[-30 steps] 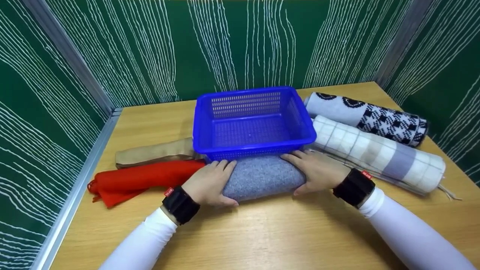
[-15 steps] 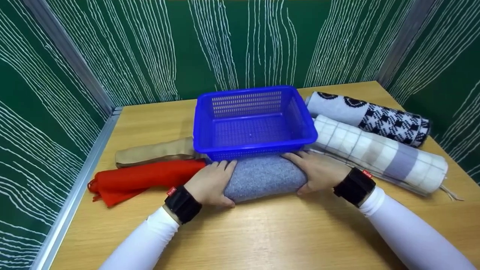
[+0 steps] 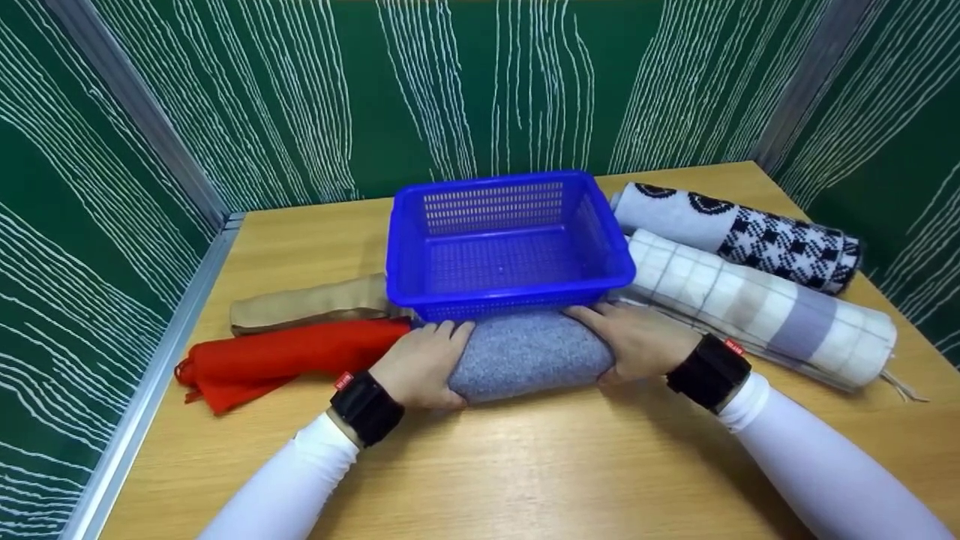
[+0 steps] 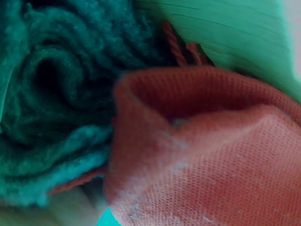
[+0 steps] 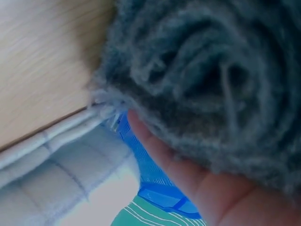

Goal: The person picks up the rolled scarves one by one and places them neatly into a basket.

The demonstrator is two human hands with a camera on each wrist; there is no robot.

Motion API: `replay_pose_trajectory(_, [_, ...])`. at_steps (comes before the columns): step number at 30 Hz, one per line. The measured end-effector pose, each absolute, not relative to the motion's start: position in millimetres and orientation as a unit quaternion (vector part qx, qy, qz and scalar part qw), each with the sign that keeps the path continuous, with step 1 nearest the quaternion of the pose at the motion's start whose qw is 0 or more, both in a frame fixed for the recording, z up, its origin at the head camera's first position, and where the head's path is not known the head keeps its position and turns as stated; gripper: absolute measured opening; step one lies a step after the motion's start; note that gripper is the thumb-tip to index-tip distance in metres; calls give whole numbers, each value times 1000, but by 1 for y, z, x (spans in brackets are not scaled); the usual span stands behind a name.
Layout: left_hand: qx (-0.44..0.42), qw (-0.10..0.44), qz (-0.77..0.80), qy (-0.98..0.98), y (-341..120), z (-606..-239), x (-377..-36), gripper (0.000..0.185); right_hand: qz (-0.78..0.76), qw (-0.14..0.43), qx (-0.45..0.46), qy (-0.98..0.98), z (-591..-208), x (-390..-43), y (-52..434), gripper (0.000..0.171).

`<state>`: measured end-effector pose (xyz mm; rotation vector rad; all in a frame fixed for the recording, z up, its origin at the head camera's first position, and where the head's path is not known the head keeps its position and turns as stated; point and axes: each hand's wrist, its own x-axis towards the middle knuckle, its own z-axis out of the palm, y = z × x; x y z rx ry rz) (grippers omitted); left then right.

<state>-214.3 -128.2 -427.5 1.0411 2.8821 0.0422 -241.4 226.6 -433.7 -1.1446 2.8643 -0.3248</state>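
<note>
Rolled cloths flank a desk (image 3: pixel 525 465) walled in by green panels (image 3: pixel 367 90) streaked with white lines. At left, a red cloth (image 3: pixel 292 356) lies in front of a tan cloth (image 3: pixel 315 304); at right, a checked cloth (image 3: pixel 757 304) with fringe at its end lies before a black-and-white cloth (image 3: pixel 784 251). The red cloth crowds the left end of a gray roll (image 3: pixel 532 356), which sits at the desk's center, right in front of a blue basket (image 3: pixel 510 293). A person's left grip (image 3: pixel 422 365) and right grip (image 3: pixel 637 337) clasp the gray roll at either end, fingers over the top, spread about as wide as the roll is thick. Behind them, the basket stands upright, its perforated floor in plain sight, the checked cloth close by its right side.
</note>
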Motion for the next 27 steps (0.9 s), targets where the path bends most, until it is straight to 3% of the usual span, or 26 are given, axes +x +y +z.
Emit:
replay_pose_trajectory(6, [347, 22, 25, 937, -128, -426, -214, 99, -100, -8, -384, 918, -432, -239, 226, 109])
replay_pose_trajectory(16, [345, 16, 51, 937, -128, -422, -211, 83, -111, 1, -380, 918, -427, -235, 227, 98])
replay_pose_trajectory(27, [343, 10, 70, 937, -128, -418, -209, 76, -122, -7, -381, 917, -419, -232, 227, 93])
